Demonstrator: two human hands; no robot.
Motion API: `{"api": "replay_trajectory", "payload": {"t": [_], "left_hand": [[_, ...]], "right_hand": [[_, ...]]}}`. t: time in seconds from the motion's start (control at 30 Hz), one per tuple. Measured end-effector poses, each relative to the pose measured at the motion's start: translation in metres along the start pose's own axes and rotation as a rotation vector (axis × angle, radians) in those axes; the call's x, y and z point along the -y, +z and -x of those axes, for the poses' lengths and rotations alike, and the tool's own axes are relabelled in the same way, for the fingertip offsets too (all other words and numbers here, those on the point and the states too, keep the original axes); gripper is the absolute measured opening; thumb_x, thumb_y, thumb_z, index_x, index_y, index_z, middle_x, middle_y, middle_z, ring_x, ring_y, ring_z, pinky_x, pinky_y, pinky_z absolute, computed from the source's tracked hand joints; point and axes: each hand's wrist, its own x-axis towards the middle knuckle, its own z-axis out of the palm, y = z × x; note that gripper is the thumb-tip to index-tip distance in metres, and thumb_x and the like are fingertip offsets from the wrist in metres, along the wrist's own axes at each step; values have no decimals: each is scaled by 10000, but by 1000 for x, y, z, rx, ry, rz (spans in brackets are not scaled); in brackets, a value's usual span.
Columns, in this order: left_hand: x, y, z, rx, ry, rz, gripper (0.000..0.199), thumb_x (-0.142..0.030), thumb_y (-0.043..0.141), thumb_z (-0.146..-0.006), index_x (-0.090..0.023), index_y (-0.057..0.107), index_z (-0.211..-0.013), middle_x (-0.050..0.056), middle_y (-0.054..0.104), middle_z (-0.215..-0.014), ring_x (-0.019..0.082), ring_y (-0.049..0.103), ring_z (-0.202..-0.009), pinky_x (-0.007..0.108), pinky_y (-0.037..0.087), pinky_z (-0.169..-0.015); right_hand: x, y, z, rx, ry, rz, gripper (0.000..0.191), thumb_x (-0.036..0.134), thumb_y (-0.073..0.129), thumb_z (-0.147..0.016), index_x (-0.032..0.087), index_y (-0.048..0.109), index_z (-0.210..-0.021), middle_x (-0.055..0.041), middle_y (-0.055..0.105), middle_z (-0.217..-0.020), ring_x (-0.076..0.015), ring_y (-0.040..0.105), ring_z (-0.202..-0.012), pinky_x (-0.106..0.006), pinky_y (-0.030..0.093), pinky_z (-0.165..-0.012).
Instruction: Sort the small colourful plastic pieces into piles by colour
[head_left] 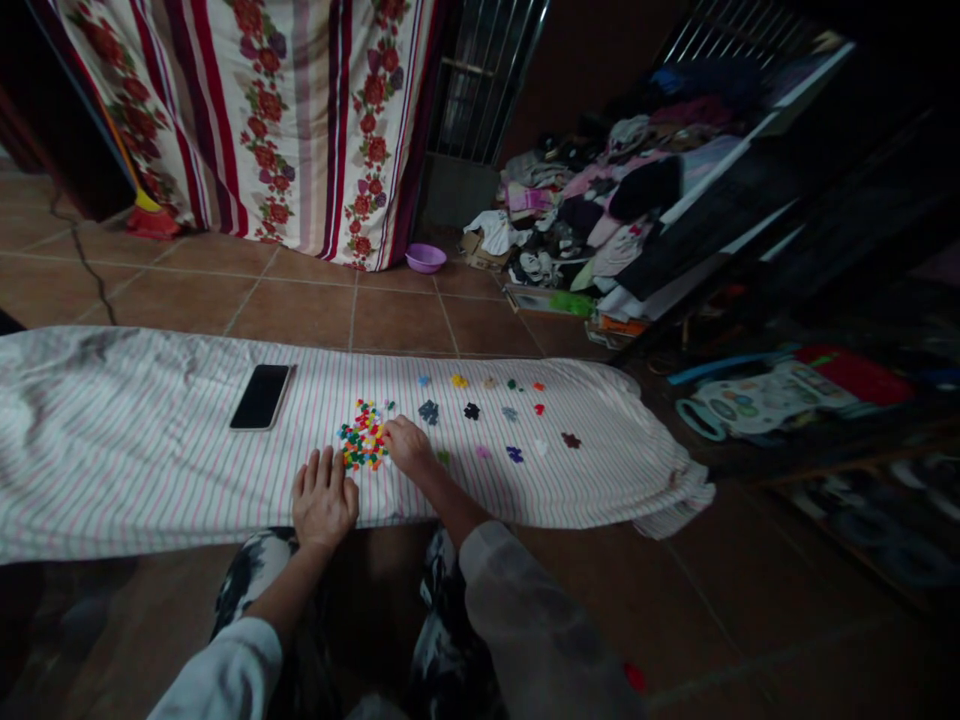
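While the right hand [406, 443] curls, contents unclear, the flat-fingered left hand [324, 503] could drag white striped cloth [165, 430], scattering small multicoloured pieces [365, 421].

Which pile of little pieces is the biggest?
The many-coloured pile, beside the right hand and nearest the phone. It spreads much wider than any of the small groups to its right.

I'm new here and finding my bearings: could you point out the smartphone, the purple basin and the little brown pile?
Smartphone [260, 398]: head view, middle of its dark screen.
Purple basin [426, 267]: head view, near outer wall.
Little brown pile [571, 440]: head view, middle of the pile.
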Motion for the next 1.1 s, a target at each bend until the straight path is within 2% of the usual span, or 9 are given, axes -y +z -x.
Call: {"api": "replay_trajectory", "payload": {"t": [0.2, 0.3, 0.53, 0.77, 1.1], "left_hand": [[0, 0, 0, -23, 23, -28, 462, -280, 476, -840, -109, 601, -1250, 172, 587, -1327, 331, 486, -1294, 483, 326, -1086], [0, 0, -1, -29, 35, -51, 460, -276, 469, -844, -107, 601, -1251, 168, 591, -1323, 332, 486, -1293, 481, 333, -1079], [0, 1, 0, -15, 31, -60, 462, -283, 458, -850, -105, 603, -1252, 170, 591, -1323, 331, 494, -1285, 485, 334, -1076], [1, 0, 0, -10, 21, -37, 464, -287, 467, -848, -121, 600, -1261, 168, 582, -1335, 331, 484, -1295, 490, 335, -1079], [0, 0, 1, 13, 2, -7, 472, -289, 475, -845, -134, 593, -1275, 169, 569, -1350, 331, 458, -1319, 497, 314, -1095]], "right_hand": [[8, 1, -6, -6, 32, 140, 193, 152, 485, -914, 205, 669, -926, -74, 660, -937, -192, 590, -905, -272, 459, -785], [10, 2, -6, -32, 45, 140, 211, 126, 483, -897, 199, 672, -954, -80, 669, -937, -194, 592, -907, -271, 454, -799], [0, -1, -2, -108, 114, -110, 196, 183, 517, -875, 225, 683, -971, -39, 664, -949, -161, 606, -860, -238, 454, -773], [-23, 13, 3, -285, 158, -406, 225, 94, 502, -784, 202, 675, -878, -28, 629, -896, -138, 606, -765, -245, 499, -758], [-51, 13, 24, -436, 208, -526, 287, 88, 497, -720, 203, 694, -895, -45, 625, -904, -142, 608, -735, -278, 546, -764]]}}
